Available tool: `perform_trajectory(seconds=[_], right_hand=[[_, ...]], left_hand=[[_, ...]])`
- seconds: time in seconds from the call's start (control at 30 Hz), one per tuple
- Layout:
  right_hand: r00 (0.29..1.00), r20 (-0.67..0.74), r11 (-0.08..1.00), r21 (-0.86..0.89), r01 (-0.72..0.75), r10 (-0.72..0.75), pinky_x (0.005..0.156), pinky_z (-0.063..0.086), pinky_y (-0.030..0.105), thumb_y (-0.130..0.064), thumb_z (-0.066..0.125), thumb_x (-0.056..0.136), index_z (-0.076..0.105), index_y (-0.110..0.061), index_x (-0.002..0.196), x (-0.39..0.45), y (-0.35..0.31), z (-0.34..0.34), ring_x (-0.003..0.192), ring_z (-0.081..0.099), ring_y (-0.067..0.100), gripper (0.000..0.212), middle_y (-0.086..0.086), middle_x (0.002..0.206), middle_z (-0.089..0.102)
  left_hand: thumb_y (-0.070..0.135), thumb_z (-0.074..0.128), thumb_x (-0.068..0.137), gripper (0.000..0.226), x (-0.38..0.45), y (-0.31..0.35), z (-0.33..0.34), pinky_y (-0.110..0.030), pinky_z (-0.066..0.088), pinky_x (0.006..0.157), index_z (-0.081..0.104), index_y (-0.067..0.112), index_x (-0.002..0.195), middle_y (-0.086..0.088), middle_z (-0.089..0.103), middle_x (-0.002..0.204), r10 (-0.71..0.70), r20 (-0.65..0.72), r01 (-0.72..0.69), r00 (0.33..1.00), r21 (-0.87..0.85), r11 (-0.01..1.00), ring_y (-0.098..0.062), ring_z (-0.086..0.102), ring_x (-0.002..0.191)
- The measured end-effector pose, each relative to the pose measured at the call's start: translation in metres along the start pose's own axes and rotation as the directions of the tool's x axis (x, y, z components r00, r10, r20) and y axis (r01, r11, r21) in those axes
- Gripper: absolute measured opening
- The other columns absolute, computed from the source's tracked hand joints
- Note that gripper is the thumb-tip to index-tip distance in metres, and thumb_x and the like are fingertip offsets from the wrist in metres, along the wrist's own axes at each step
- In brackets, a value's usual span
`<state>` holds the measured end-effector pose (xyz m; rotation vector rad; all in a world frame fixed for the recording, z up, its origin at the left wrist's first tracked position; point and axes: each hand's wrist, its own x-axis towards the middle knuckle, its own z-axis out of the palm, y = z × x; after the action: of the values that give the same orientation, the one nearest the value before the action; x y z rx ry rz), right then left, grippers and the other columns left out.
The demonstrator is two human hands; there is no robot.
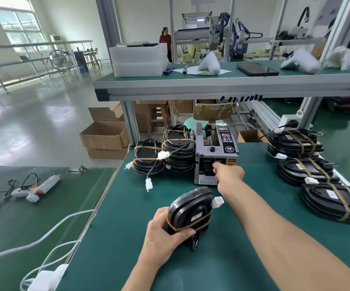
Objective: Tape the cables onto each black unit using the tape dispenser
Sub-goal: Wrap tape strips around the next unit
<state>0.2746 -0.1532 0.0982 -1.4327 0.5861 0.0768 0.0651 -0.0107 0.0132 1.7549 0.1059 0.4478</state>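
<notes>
On the green bench (127, 238), close in front of the person, a black unit (190, 211) is standing propped on its edge, its long axis running away from the body and leaning a little to the right, toward the tape dispenser (216, 152). One brown strap of tape is already crossing its near end, and a white plug (217, 201) is sticking out at its upper right. The left hand (165, 238) is gripping the near lower edge of the unit, thumb curled over the taped part, steadying it.

The dispenser is sitting straight ahead of the unit, further back on the bench. The right hand (228, 175) is reaching across above the unit to the dispenser's front outlet, fingers bunched at the slot; whether it is already pinching a strip is too small to tell. So the right hand is the nearer one to the tape, and the unit is lying just below and behind that wrist.

Taped units (308, 171) are lying stacked to the right; more units (165, 152), with loose plugs hanging, are sitting left of the dispenser.
</notes>
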Motion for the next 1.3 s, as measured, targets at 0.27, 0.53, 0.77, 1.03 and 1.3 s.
perform_trajectory(seconds=[0.27,0.53,0.77,1.03,1.3], right_hand=[[0.998,-0.031,0.997,0.069,-0.044,0.047,0.048,0.037,0.029,-0.004,0.075,0.075,0.058,-0.005,0.075,0.004,0.002,0.007,0.048,0.047,0.021,0.017,0.009,0.064,0.065],[0.997,0.000,0.992,0.102,-0.073,0.073,0.045,0.037,0.026,-0.005,0.078,0.076,0.059,-0.006,0.099,0.000,-0.002,0.005,0.055,0.048,0.022,0.030,0.010,0.073,0.062],[0.962,0.244,0.992,0.012,-0.128,0.122,0.063,0.044,0.027,-0.018,0.078,0.086,0.068,-0.015,0.089,-0.047,-0.011,-0.041,0.058,0.056,0.012,0.011,-0.002,0.073,0.066],[0.787,0.554,0.951,0.028,0.307,-0.270,0.075,0.047,0.018,-0.030,0.084,0.082,0.079,-0.025,0.083,-0.146,-0.006,-0.093,0.080,0.068,-0.005,0.007,-0.010,0.087,0.079],[0.845,0.444,0.952,0.069,0.298,-0.297,0.057,0.045,0.003,-0.009,0.079,0.088,0.076,-0.010,0.084,-0.151,0.019,-0.086,0.064,0.065,-0.008,0.006,-0.016,0.075,0.076]], left_hand=[[0.071,0.095,0.061,0.057,-0.001,0.006,0.000,-0.014,0.049,0.095,0.080,0.046,0.110,0.014,0.071,0.114,0.024,0.003,-0.024,1.000,-0.001,1.000,-0.013,0.069,0.113],[0.074,0.095,0.057,0.057,-0.001,0.008,0.000,-0.013,0.049,0.093,0.080,0.049,0.106,0.012,0.071,0.112,0.020,-0.010,-0.020,1.000,-0.002,1.000,-0.012,0.071,0.110],[0.069,0.097,0.058,0.056,-0.001,0.007,-0.001,-0.015,0.049,0.095,0.081,0.045,0.106,0.012,0.071,0.112,0.005,0.007,-0.005,1.000,-0.013,1.000,-0.013,0.070,0.111],[0.069,0.096,0.060,0.057,-0.001,0.007,-0.001,-0.013,0.049,0.093,0.080,0.044,0.109,0.012,0.072,0.116,0.007,0.005,-0.007,1.000,0.008,1.000,-0.012,0.071,0.113],[0.073,0.095,0.057,0.060,-0.002,0.009,-0.001,-0.017,0.052,0.092,0.079,0.047,0.108,0.010,0.073,0.114,0.002,-0.001,-0.002,1.000,0.015,1.000,-0.013,0.072,0.109]])
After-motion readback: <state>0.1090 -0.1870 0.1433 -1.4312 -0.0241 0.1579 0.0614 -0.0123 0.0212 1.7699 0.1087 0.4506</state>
